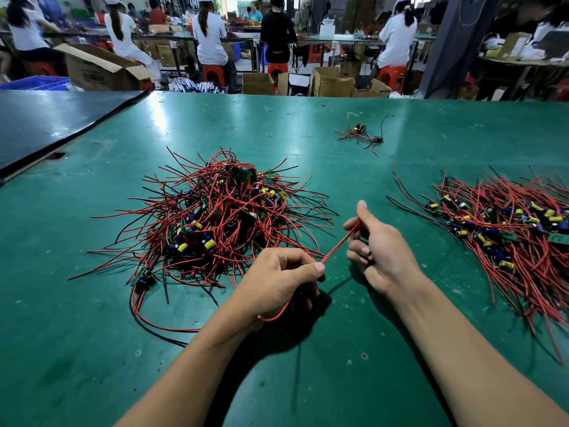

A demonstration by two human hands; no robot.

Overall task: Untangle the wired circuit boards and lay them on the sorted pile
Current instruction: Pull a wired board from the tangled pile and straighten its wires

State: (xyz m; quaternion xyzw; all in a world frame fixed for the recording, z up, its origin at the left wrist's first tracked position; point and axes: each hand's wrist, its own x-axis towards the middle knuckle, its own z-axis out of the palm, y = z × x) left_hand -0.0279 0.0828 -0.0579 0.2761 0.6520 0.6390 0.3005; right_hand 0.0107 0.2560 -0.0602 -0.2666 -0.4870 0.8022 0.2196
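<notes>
- Where the left hand (pixel 283 282) curls knuckles-up over the green table mat (pixel 277 380), its fingers cover whatever they enclose. Only a dark shape shows beneath them, and whether it is a board cannot be told.
- A short red loop (pixel 274 317) pokes out under that wrist, with its far end lost inside the fist.
- The sorted pile of red-wired circuit boards (pixel 508 223) is cut off by the right edge of the view.
- People seated at benches (pixel 209 35) beyond the table are blurred.
- The thin red insulated wire (pixel 338 241) runs straight between the two hands. Its long axis is diagonal, with the low end near-left and the high end far-right.
- The left hand is closed, its thumb tip pressing the wire's lower end against the forefinger.
- The right hand (pixel 375 241) pinches the upper end between a bent forefinger and a straight thumb that points away from the body. Its other fingers are curled toward the palm.
- The tangled heap of red and black wires and small green boards (pixel 215 217) lies just beyond and left of the left hand. Its nearest strands reach the knuckles.
- The sorted pile lies to the right of the right hand, apart from it. Its wires lie roughly parallel, slanting from far-left to near-right.
- A small loose cluster of wired boards (pixel 360 134) sits farther back, well apart from both piles.
</notes>
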